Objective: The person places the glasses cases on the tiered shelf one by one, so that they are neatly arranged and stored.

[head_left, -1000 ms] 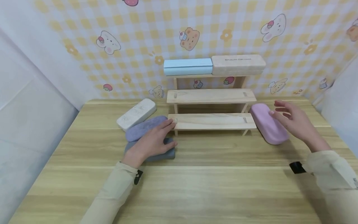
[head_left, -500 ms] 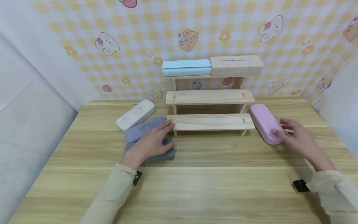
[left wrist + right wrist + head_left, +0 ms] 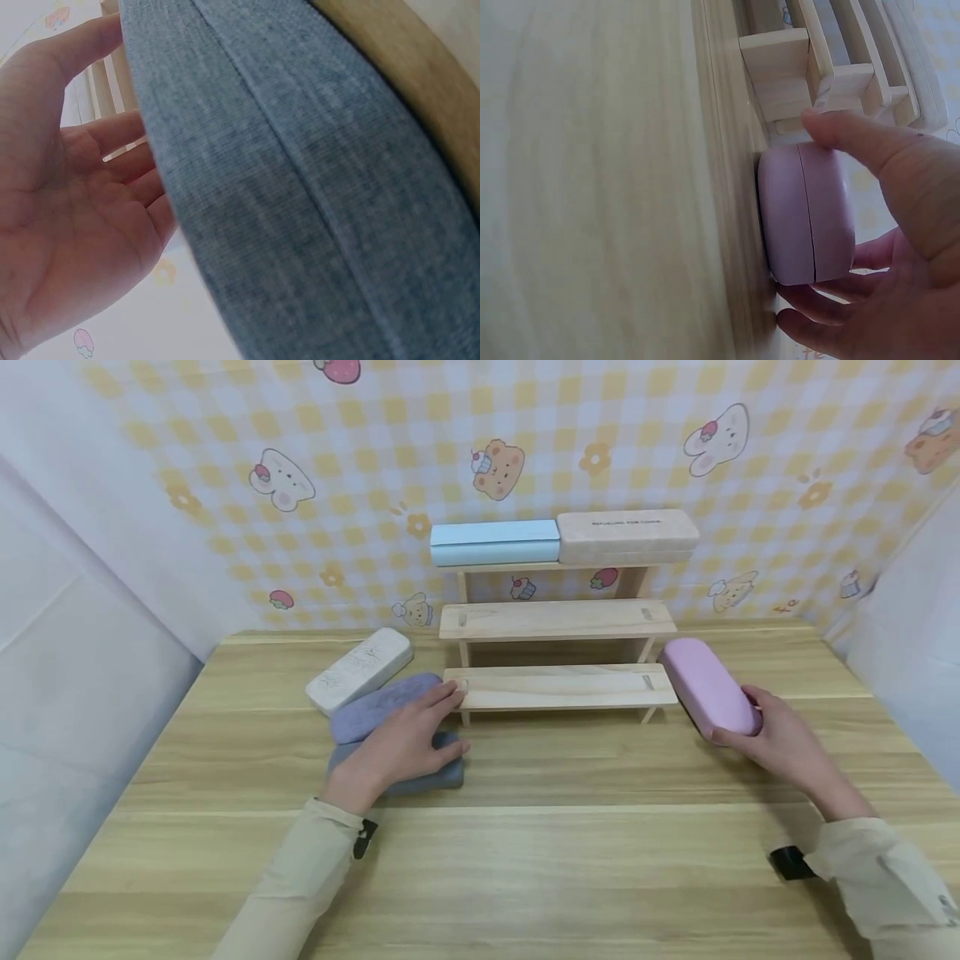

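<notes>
Head view: pink case [image 3: 707,686], long axis aslant, near end rightward in widely curled right grip [image 3: 782,742]

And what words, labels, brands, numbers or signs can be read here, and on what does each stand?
"REFUELING FOR CHINA": on the beige case atop the wooden stand; small, the last word a little blurred.
Orange letters on the patterned cloth, lower right: perhaps "fe", too small to be sure.
No other text is readable.
</notes>
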The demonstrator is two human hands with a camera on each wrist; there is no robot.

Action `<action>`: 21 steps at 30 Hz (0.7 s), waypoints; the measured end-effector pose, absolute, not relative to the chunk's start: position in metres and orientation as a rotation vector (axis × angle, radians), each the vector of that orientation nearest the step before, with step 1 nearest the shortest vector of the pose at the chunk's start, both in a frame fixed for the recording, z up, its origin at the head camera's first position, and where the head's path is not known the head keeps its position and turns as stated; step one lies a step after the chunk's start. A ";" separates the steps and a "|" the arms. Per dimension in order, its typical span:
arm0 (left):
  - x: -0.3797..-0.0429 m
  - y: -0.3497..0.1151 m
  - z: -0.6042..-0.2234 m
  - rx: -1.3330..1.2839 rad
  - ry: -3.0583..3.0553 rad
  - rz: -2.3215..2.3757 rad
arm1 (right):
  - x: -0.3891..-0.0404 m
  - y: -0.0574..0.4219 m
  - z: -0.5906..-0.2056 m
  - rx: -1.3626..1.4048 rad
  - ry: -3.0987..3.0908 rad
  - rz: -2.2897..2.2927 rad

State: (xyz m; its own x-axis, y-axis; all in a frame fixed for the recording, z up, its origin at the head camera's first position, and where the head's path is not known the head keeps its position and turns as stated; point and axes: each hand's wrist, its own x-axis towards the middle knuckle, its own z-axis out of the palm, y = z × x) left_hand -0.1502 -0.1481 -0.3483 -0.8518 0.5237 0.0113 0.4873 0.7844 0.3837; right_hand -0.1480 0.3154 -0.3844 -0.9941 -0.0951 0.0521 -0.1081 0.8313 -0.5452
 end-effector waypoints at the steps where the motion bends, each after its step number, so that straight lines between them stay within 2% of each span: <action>1: -0.150 -0.148 -0.348 0.824 2.880 0.576 | -0.148 0.315 -0.385 0.161 -2.987 0.889; 21: -0.151 -0.148 -0.349 0.873 2.906 0.567 | -0.147 0.310 -0.389 0.076 -2.994 0.794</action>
